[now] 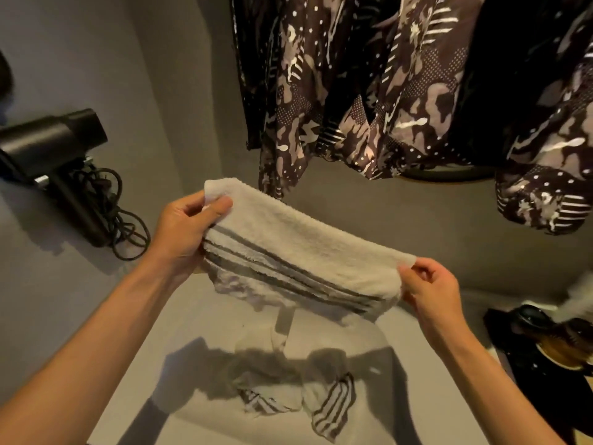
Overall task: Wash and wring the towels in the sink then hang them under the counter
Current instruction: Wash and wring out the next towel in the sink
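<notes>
A white towel with dark grey stripes (pixel 298 252) is stretched out in the air between both hands, above the white sink (pixel 179 329). My left hand (pixel 184 232) pinches its upper left corner. My right hand (pixel 430 289) pinches its lower right corner. Two more striped towels (pixel 301 390) lie crumpled in the bottom of the sink basin, partly in the shadow of my arms. A narrow tap spout (pixel 284 321) shows just under the held towel, mostly hidden by it.
A black hair dryer (pixel 54 149) with a coiled cord hangs on the grey wall at the left. Dark patterned garments (pixel 401 85) hang close above and behind the sink. A dark hairbrush and small items (pixel 552 335) lie on the counter at the right.
</notes>
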A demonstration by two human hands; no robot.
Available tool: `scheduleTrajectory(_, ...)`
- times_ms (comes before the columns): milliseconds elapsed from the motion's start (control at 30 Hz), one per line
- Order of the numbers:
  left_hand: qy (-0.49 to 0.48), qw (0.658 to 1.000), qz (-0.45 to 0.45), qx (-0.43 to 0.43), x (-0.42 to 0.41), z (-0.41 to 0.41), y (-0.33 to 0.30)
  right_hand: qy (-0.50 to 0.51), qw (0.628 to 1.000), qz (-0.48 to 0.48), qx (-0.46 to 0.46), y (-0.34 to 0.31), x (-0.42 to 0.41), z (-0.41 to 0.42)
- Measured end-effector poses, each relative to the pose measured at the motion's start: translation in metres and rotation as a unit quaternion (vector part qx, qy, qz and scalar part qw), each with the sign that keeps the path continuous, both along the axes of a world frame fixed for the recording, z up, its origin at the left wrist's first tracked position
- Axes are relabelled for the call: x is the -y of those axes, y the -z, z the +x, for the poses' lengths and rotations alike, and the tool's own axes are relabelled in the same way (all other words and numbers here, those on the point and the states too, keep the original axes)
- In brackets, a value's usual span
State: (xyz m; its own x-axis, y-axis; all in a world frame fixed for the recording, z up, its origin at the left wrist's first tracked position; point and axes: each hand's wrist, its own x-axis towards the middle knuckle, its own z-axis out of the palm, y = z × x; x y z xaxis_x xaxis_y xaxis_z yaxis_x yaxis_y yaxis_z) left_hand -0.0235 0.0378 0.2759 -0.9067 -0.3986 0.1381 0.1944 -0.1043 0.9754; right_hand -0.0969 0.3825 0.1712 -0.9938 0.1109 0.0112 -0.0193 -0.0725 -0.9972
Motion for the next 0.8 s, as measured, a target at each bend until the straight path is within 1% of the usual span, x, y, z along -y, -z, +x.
scheduleTrajectory(67, 0.025, 0.998, -0.059, -0.011, -0.012, 0.002, -0.017, 0.012, 0.999, -0.006, 0.036, 0.011, -0.001, -0.001)
scheduleTrajectory(100, 0.049, 0.993, -0.104, -0.028, -0.018, 0.002, -0.030, 0.013, 0.998, -0.006, 0.056, 0.015, 0.000, -0.002)
scheduleTrajectory(133, 0.081, 0.984, -0.153, -0.045, -0.026, 0.002, -0.044, 0.004, 0.997, 0.016, 0.073, 0.018, 0.001, -0.001)
scheduleTrajectory(167, 0.121, 0.970, -0.200, -0.060, -0.034, 0.001, -0.061, -0.013, 0.994, 0.070, 0.081, 0.020, 0.002, 0.001)
scheduleTrajectory(200, 0.165, 0.955, -0.239, -0.062, -0.044, -0.002, -0.076, -0.034, 0.986, 0.147, 0.072, 0.018, 0.002, 0.008)
scheduleTrajectory(233, 0.203, 0.939, -0.270, -0.057, -0.054, -0.005, -0.090, -0.055, 0.974, 0.218, 0.030, 0.015, 0.003, 0.017)
scheduleTrajectory(267, 0.239, 0.923, -0.297, -0.049, -0.066, -0.008, -0.103, -0.083, 0.963, 0.252, -0.035, 0.006, 0.007, 0.027)
scheduleTrajectory(300, 0.274, 0.908, -0.315, -0.035, -0.077, -0.012, -0.112, -0.123, 0.957, 0.245, -0.100, -0.008, 0.014, 0.039)
scheduleTrajectory(333, 0.311, 0.893, -0.326, -0.017, -0.089, -0.015, -0.119, -0.178, 0.954, 0.198, -0.134, -0.025, 0.023, 0.050)
scheduleTrajectory(400, 0.367, 0.869, -0.332, 0.019, -0.105, -0.020, -0.124, -0.295, 0.948, 0.040, -0.115, -0.054, 0.042, 0.067)
scheduleTrajectory(433, 0.377, 0.864, -0.333, 0.032, -0.108, -0.023, -0.123, -0.323, 0.942, -0.005, -0.096, -0.059, 0.050, 0.070)
scheduleTrajectory(533, 0.346, 0.863, -0.360, 0.075, -0.089, -0.035, -0.094, -0.319, 0.946, -0.017, -0.045, -0.055, 0.068, 0.079)
scheduleTrajectory(600, 0.274, 0.869, -0.389, 0.133, -0.071, -0.044, -0.054, -0.329, 0.942, -0.054, 0.028, -0.045, 0.076, 0.086)
scheduleTrajectory(633, 0.226, 0.876, -0.393, 0.164, -0.066, -0.044, -0.028, -0.323, 0.945, -0.035, 0.047, -0.041, 0.081, 0.089)
scheduleTrajectory(667, 0.168, 0.889, -0.380, 0.192, -0.065, -0.038, 0.001, -0.310, 0.949, 0.014, 0.053, -0.033, 0.086, 0.092)
scheduleTrajectory(700, 0.106, 0.909, -0.346, 0.206, -0.066, -0.030, 0.031, -0.288, 0.953, 0.063, 0.062, -0.026, 0.091, 0.095)
scheduleTrajectory(733, 0.048, 0.926, -0.305, 0.219, -0.066, -0.020, 0.064, -0.267, 0.958, 0.077, 0.076, -0.017, 0.095, 0.100)
scheduleTrajectory(767, 0.003, 0.937, -0.259, 0.236, -0.069, -0.008, 0.096, -0.246, 0.962, 0.066, 0.099, -0.010, 0.097, 0.105)
scheduleTrajectory(800, -0.022, 0.943, -0.201, 0.266, -0.073, 0.007, 0.125, -0.233, 0.964, 0.024, 0.127, -0.003, 0.097, 0.109)
